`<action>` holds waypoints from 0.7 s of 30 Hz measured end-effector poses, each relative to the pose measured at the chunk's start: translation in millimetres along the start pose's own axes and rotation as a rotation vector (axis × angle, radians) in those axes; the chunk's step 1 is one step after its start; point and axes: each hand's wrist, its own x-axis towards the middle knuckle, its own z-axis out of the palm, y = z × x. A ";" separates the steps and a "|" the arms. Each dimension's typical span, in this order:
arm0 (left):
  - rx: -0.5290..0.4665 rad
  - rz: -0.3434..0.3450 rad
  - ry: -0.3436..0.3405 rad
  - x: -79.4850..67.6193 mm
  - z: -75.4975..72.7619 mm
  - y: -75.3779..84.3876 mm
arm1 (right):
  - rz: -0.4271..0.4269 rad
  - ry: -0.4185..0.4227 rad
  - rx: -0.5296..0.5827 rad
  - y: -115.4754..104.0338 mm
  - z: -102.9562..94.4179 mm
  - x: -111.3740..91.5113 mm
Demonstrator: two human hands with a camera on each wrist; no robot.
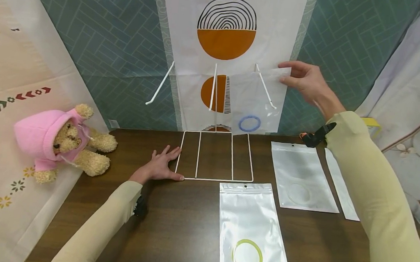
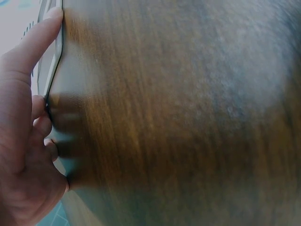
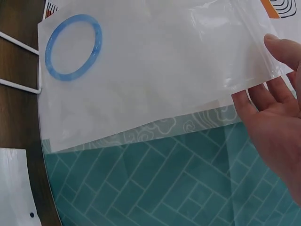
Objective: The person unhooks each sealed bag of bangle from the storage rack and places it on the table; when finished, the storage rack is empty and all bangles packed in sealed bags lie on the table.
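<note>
A white wire rack (image 1: 198, 154) stands on the table against the wall, with three prongs slanting forward. My left hand (image 1: 160, 165) presses its base at the left front corner, fingers spread and thumb along the front wire. In the left wrist view the thumb (image 2: 35, 40) lies on that wire. My right hand (image 1: 307, 82) holds the upper right corner of a clear zip bag (image 1: 273, 84), thumb in front and fingers behind. Inside the bag is a blue bangle (image 1: 249, 123). The bag's top edge meets the right prong (image 1: 265, 87); whether it hangs there I cannot tell.
A silvery zip bag with a yellow-green bangle (image 1: 247, 257) lies in front of the rack. To the right lie another bag holding a pale ring (image 1: 299, 194) and a narrow white packet (image 1: 342, 186). A teddy bear in a pink hoodie (image 1: 52, 135) lies at the left.
</note>
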 end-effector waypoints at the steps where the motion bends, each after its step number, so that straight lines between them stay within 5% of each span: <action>1: 0.001 0.002 0.001 0.2 0.4 -0.4 | 0.004 -0.004 -0.003 -0.2 0.6 0.3; 21: 0.003 -0.002 0.004 0.4 0.8 -1.1 | 0.068 -0.088 0.189 -0.4 9.7 4.7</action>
